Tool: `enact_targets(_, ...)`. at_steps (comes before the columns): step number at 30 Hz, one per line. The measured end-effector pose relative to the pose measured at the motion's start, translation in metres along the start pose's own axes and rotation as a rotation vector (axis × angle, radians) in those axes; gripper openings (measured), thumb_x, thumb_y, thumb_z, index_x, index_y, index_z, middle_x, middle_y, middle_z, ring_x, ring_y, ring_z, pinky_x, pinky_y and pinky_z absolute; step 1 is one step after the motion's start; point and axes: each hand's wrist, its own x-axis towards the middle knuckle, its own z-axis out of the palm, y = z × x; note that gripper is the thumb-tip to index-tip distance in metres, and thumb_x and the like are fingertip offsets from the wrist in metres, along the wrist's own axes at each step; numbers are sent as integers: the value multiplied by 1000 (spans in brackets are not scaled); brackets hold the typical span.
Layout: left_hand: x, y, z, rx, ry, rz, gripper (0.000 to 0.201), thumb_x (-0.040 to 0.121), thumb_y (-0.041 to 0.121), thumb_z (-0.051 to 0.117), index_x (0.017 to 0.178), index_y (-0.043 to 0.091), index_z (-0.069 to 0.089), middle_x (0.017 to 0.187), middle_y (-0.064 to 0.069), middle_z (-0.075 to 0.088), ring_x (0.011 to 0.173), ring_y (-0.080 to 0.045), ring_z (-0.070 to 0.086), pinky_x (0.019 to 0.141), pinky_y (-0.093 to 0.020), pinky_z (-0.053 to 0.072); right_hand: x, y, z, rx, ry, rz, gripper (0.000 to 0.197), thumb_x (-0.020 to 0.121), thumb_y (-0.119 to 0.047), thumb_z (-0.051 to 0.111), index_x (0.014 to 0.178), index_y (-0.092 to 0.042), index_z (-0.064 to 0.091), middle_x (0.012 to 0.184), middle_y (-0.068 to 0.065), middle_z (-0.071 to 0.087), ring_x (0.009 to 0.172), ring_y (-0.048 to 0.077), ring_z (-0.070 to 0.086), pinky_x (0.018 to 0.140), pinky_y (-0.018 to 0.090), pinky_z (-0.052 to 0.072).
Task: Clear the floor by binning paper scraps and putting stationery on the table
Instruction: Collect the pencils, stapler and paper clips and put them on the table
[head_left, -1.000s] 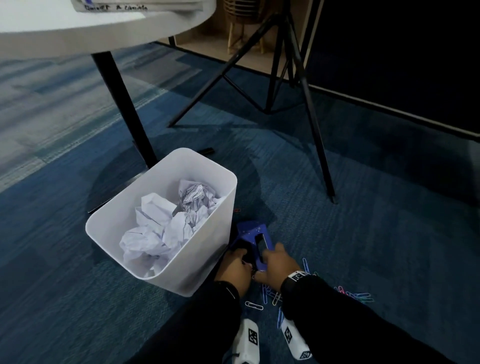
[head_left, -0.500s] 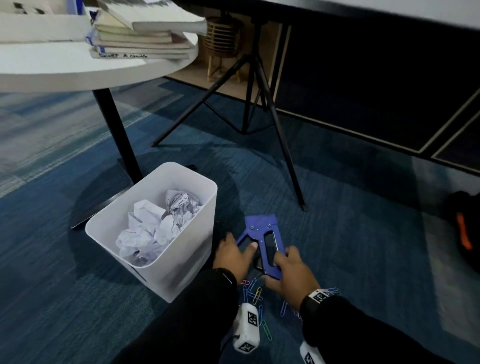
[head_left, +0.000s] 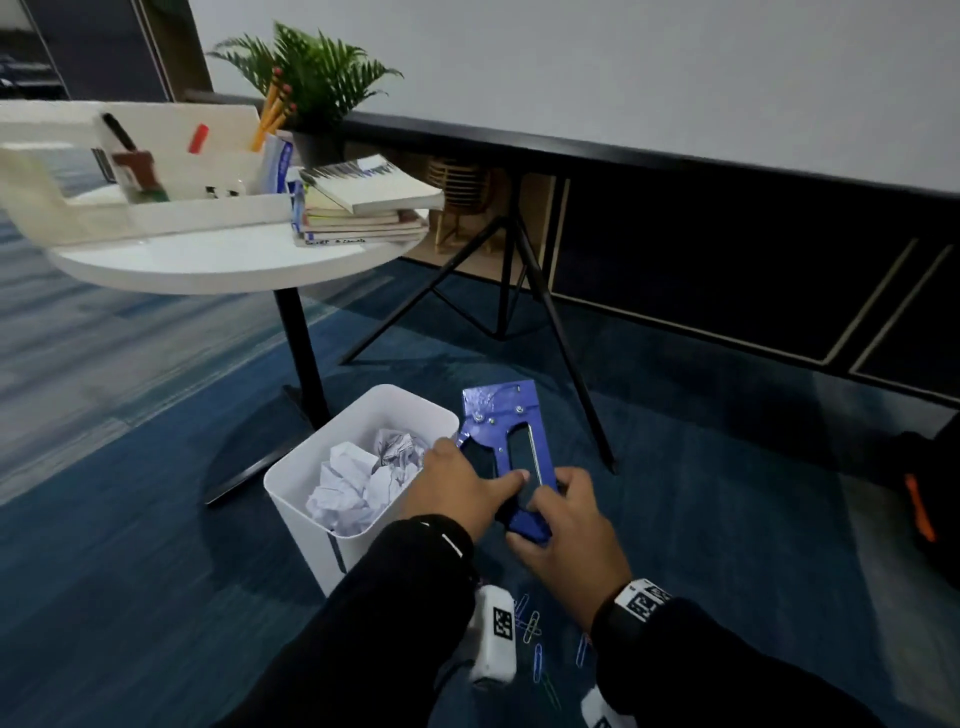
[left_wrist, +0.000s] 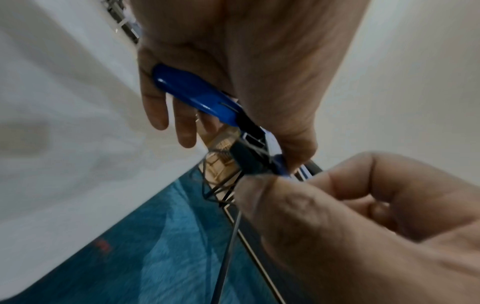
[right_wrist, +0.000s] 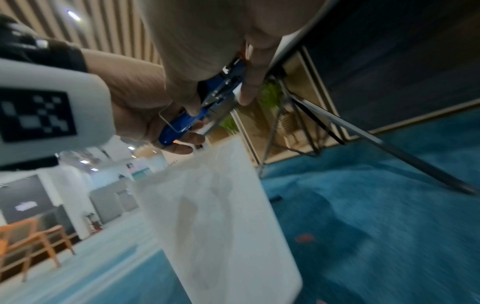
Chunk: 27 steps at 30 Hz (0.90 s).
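A blue staple gun (head_left: 506, 439) is held up off the floor, just right of the white bin (head_left: 311, 499). My left hand (head_left: 457, 486) grips its handle side, thumb laid across the frame. My right hand (head_left: 563, 525) pinches its lower end. In the left wrist view the blue handle (left_wrist: 197, 98) lies in my curled fingers. The right wrist view shows the stapler (right_wrist: 207, 111) between both hands above the bin (right_wrist: 221, 216). Crumpled paper scraps (head_left: 363, 478) fill the bin. Several coloured paper clips (head_left: 535, 644) lie on the blue carpet below my wrists.
A round white table (head_left: 223, 260) stands behind the bin, carrying a white organiser (head_left: 156, 171) with pencils and a stack of books (head_left: 363, 208). A black tripod (head_left: 519, 291) stands right of it. A dark cabinet (head_left: 727, 249) lines the wall. A black and orange bag (head_left: 919, 499) sits far right.
Both hands have lifted the staple gun off the carpet, up beside the bin's rim. My view has tilted up, bringing the tabletop and its contents into sight.
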Motion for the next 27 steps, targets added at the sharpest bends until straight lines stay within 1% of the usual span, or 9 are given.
enact_targets(2, -3, 9, -26, 67, 73, -5, 81, 56, 76, 65, 106, 15, 48, 106, -6, 60, 97, -30, 63, 81, -38, 51, 9, -22, -8, 18, 44, -44, 33, 67, -40, 69, 79, -23, 44, 107, -3, 40, 60, 21, 51, 50, 26, 39)
enact_targets(5, 1, 22, -65, 75, 172, -9, 78, 59, 76, 62, 104, 14, 49, 105, -6, 60, 94, -32, 63, 80, -42, 52, 31, -50, -23, 30, 53, -91, 32, 68, -40, 69, 78, -22, 45, 108, -4, 38, 65, 22, 51, 52, 29, 44)
enact_targets(8, 10, 31, -100, 68, 224, -8, 76, 61, 73, 62, 106, 13, 48, 109, -7, 59, 95, -31, 62, 78, -39, 52, 55, -78, -36, 30, 63, -136, 33, 69, -39, 71, 79, -22, 45, 107, -4, 37, 66, 22, 49, 53, 28, 40)
enact_targets(12, 27, 43, -153, 113, 278, 4, 78, 62, 76, 59, 110, 15, 48, 112, -5, 58, 97, -29, 62, 77, -39, 52, 89, -118, -55, 23, 94, -227, 33, 68, -41, 69, 77, -21, 45, 102, -2, 38, 61, 20, 42, 50, 28, 34)
enact_targets(16, 50, 55, -216, 183, 339, 21, 74, 61, 79, 56, 104, 19, 49, 104, -2, 59, 92, -28, 62, 74, -37, 51, 132, -166, -75, 19, 100, -301, 36, 69, -52, 62, 79, -22, 45, 98, -2, 37, 58, 20, 42, 47, 29, 34)
enact_targets(19, 72, 65, -269, 237, 367, -6, 71, 59, 78, 54, 100, 21, 49, 100, -2, 59, 89, -29, 61, 74, -38, 52, 167, -208, -89, 61, 83, -355, 37, 69, -57, 56, 81, -24, 43, 97, -1, 38, 60, 21, 42, 48, 30, 32)
enact_targets(23, 98, 72, -337, 259, 435, -48, 72, 57, 79, 54, 99, 22, 51, 102, -2, 62, 91, -29, 63, 73, -34, 48, 218, -264, -99, 113, 66, -426, 39, 67, -59, 59, 86, -28, 46, 102, -1, 45, 69, 23, 58, 52, 31, 47)
enact_targets(25, 111, 72, -368, 248, 479, -80, 71, 57, 78, 53, 97, 20, 52, 99, -1, 62, 90, -29, 62, 73, -33, 47, 244, -291, -99, 159, 59, -465, 41, 66, -59, 63, 86, -26, 48, 104, 0, 45, 70, 24, 59, 57, 36, 53)
enact_targets(27, 122, 67, -396, 245, 514, -125, 69, 59, 76, 55, 96, 19, 51, 97, 0, 62, 86, -27, 59, 70, -33, 45, 267, -317, -95, 182, 43, -502, 42, 66, -58, 65, 86, -26, 47, 104, 1, 45, 71, 23, 59, 58, 38, 53)
